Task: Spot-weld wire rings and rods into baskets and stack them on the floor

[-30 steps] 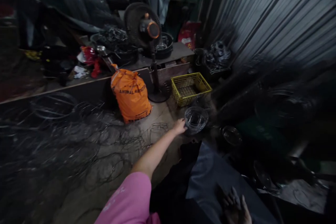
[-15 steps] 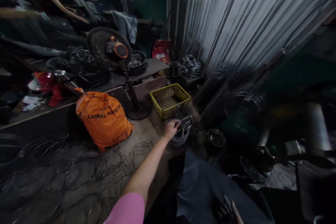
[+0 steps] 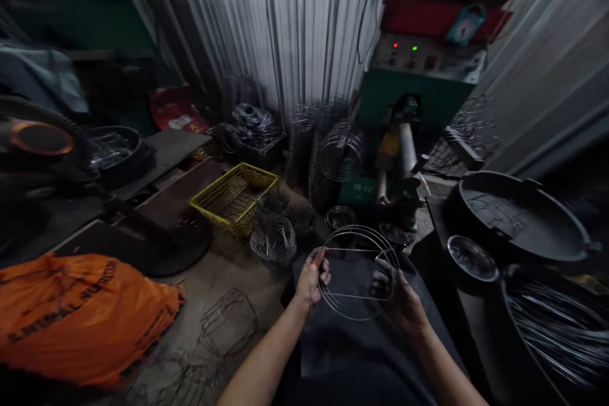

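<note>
Round wire frame (image 3: 356, 296) held up over dark lap cloth (image 3: 328, 349); left hand (image 3: 311, 279) and right hand (image 3: 403, 297) apart, clamped on opposite rims. Rings (image 3: 354, 319) and two cross-wires (image 3: 349, 249) look already joined; unfinished joints, if any, too small to tell.

Extends the left forearm (image 3: 273, 342) and right forearm (image 3: 447, 358) forward, bare and slanting inward from the lower edge of the view. Holds the left hand (image 3: 312, 278) raised in a firm grip, with the left fingers (image 3: 325, 271) curled inward. Holds the right hand (image 3: 403, 302) opposite, about level, also gripping, with the right fingers (image 3: 381, 279) bent inward, apparently darkened, hard to separate in the gloom.
</note>
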### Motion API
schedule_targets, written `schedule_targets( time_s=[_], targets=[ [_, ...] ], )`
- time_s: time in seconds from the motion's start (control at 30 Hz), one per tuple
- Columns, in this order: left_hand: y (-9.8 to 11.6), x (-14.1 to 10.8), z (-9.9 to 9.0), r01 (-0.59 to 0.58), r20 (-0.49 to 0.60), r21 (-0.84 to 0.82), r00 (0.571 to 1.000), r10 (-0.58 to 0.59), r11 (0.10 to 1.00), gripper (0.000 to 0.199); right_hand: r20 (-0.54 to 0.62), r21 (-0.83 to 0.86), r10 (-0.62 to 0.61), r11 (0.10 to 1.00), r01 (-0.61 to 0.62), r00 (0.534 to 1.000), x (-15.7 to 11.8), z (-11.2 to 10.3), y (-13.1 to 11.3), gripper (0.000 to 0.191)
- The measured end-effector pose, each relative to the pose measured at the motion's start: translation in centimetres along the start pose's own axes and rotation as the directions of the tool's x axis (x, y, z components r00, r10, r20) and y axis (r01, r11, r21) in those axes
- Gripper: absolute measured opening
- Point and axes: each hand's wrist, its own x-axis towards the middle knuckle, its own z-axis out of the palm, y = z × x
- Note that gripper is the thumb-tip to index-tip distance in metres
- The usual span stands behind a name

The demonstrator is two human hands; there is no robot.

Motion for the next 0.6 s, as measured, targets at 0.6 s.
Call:
schedule_targets(
  time_s=[0.6],
  targets=[
    [-6.4, -3.8, 6.9, -0.027, 0.194, 0.627, 0.973, -0.123, 0.778, 0.058, 0.088, -0.94, -0.443, 0.26, 0.221, 0.892, -1.3, -8.5, -4.2, 0.029]
  ],
)
